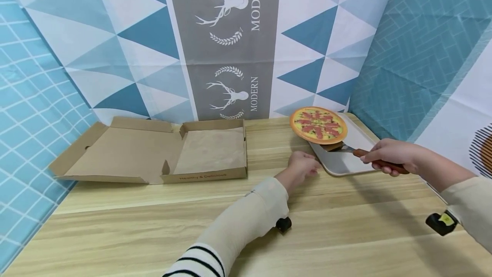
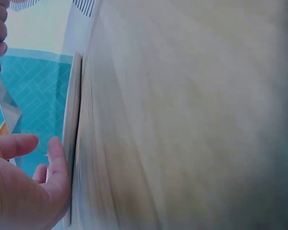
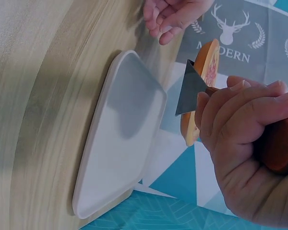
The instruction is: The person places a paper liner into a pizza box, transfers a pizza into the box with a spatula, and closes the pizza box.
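Note:
My right hand [image 1: 396,155] grips the wooden handle of a pizza server [image 1: 363,153], its fingers curled round it. On the server's metal blade [image 3: 189,91] rests a small round pizza [image 1: 319,125] with red toppings and an orange crust. In the right wrist view the pizza is lifted clear of the white tray [image 3: 129,129], which carries its shadow. My left hand [image 1: 301,166] is beside the tray's near left corner, fingers loosely bent and holding nothing. The left wrist view shows its thumb and fingers [image 2: 57,158] apart, close to the tray's edge [image 2: 73,110].
To the left, an open cardboard pizza box [image 1: 203,176] has its lid [image 1: 119,153] folded out flat and paper [image 1: 215,151] lining its base. A patterned backdrop [image 1: 230,54] stands behind the wooden table [image 1: 153,225], with tiled panels at both sides.

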Demonstrator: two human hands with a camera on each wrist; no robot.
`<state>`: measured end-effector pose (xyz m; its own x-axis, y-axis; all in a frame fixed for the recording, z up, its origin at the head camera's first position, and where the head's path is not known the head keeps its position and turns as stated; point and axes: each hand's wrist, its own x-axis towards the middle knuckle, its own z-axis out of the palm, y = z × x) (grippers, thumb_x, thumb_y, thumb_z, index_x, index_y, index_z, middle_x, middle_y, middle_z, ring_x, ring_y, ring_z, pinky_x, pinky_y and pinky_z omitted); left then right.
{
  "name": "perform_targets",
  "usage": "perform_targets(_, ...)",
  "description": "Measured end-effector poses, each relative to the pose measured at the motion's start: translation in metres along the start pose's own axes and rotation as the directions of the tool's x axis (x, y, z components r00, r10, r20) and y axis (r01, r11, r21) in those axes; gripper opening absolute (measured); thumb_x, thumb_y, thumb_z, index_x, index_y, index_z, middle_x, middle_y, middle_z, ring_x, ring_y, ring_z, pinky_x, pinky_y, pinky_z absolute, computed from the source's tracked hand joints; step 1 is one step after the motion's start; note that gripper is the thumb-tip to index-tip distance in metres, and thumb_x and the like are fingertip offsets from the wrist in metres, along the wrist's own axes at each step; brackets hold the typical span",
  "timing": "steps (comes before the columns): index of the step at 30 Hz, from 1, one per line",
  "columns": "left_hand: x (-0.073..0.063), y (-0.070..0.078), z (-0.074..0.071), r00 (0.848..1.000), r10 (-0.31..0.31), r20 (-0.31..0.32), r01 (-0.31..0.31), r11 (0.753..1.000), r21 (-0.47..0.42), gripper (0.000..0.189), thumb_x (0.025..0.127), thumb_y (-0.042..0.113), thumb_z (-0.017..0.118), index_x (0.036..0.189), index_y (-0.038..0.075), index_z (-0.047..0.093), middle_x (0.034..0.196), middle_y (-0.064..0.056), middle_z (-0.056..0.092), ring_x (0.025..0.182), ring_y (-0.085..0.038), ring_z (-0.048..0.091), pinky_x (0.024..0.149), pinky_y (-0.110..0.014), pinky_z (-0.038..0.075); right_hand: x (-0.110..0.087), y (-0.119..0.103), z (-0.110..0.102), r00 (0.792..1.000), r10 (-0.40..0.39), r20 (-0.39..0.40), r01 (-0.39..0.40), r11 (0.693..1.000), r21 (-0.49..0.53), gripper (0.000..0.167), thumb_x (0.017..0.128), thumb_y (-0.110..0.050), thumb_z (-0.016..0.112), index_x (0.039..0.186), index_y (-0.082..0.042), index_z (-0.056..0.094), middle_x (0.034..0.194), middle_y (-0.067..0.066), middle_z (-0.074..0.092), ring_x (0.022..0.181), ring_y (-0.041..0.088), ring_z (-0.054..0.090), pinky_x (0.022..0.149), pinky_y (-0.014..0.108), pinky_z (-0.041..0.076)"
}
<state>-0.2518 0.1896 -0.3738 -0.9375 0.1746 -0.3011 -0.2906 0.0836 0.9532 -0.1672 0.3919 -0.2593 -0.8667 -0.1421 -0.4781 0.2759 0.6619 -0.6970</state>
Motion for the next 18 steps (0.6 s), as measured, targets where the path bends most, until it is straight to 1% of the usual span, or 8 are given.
perform_targets(3,-0.005,0.0,-0.003,1.0,-0.007,0.013,0.008,1.0,-0.017,0.018,0.077,-0.016,0.069,0.082,0.0,0.061,0.068,-0.01,0.061,0.059,-0.018,0.061,0.063,-0.033,0.059,-0.002,-0.003,0.002,1.0,-0.008,0.001,0.008,1.0,-0.008,0.03,0.098,-0.024,0.057,0.074,-0.007,0.058,0.055,-0.003,0.046,0.044,0.007,0.044,0.045,0.022,0.042)
perform_targets(8,-0.014,-0.001,-0.009,0.999,-0.015,0.044,0.015,1.0,-0.014,0.018,0.078,-0.016,0.069,0.084,0.0,0.061,0.068,-0.012,0.063,0.069,-0.026,0.068,0.065,-0.036,0.059,-0.004,-0.009,0.004,1.0,-0.019,0.0,0.019,0.999,-0.028,0.03,0.098,-0.025,0.058,0.076,-0.006,0.06,0.055,-0.003,0.046,0.044,0.007,0.044,0.045,0.022,0.042)
perform_targets(13,-0.02,-0.001,-0.016,0.996,-0.022,0.087,0.025,0.999,-0.031,0.019,0.079,-0.015,0.069,0.089,0.0,0.061,0.072,-0.012,0.064,0.068,-0.024,0.066,0.07,-0.038,0.059,-0.005,-0.014,0.008,0.999,-0.032,0.01,0.032,0.998,-0.046,0.031,0.097,-0.025,0.058,0.073,-0.006,0.058,0.055,-0.003,0.045,0.044,0.008,0.043,0.044,0.021,0.04)
perform_targets(18,-0.027,-0.001,-0.024,0.991,-0.028,0.128,0.031,0.999,-0.022,0.019,0.08,-0.014,0.068,0.091,0.0,0.061,0.079,-0.013,0.064,0.075,-0.026,0.067,0.072,-0.037,0.059,-0.003,-0.018,0.01,0.998,-0.048,0.032,0.049,0.998,-0.045,0.03,0.098,-0.025,0.058,0.075,-0.006,0.058,0.056,-0.003,0.046,0.044,0.008,0.043,0.044,0.021,0.04)
